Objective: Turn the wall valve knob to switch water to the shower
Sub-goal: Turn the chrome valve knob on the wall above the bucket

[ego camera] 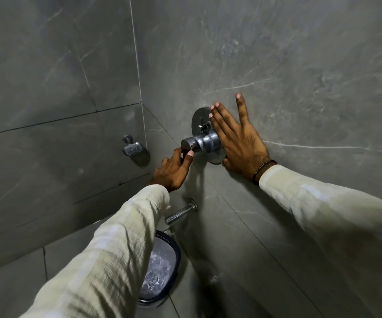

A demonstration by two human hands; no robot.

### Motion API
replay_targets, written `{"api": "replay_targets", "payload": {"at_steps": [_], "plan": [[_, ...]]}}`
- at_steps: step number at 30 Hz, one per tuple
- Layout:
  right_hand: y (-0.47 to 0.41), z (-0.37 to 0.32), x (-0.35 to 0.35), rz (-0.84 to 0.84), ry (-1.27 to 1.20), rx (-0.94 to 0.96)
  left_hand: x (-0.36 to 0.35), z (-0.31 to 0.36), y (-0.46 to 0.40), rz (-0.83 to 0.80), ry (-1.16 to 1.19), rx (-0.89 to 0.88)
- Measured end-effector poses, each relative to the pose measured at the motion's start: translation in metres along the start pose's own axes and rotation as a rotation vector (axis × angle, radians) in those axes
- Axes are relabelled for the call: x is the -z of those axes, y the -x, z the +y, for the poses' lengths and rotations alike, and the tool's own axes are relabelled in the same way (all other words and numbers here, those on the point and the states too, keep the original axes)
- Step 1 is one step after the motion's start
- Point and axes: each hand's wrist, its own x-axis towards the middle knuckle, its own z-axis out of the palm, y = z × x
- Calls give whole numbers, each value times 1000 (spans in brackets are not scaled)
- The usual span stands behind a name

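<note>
Fingers of the left hand (pixel 173 167) curl up under the front end of the valve knob (pixel 199 142), thumb and forefinger touching its chrome tip — a light pinch, not yet a full wrap. The knob juts out from a round wall plate (pixel 198 115) on the grey tile wall (pixel 300 65), above the spout (pixel 181 213) and a bucket (pixel 160 265) of rippling water. The right hand (pixel 238 136) lies flat on the wall just beside the plate, fingers spread, bracing. For a clean turn, I would close more of the left hand round the barrel — wet chrome likely slips — and twist steadily.
</note>
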Motion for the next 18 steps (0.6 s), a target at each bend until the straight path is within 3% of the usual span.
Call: {"api": "replay_targets", "payload": {"at_steps": [18], "plan": [[-1, -1, -3, 21, -10, -6, 9, 5, 1, -8, -167, 1]]}}
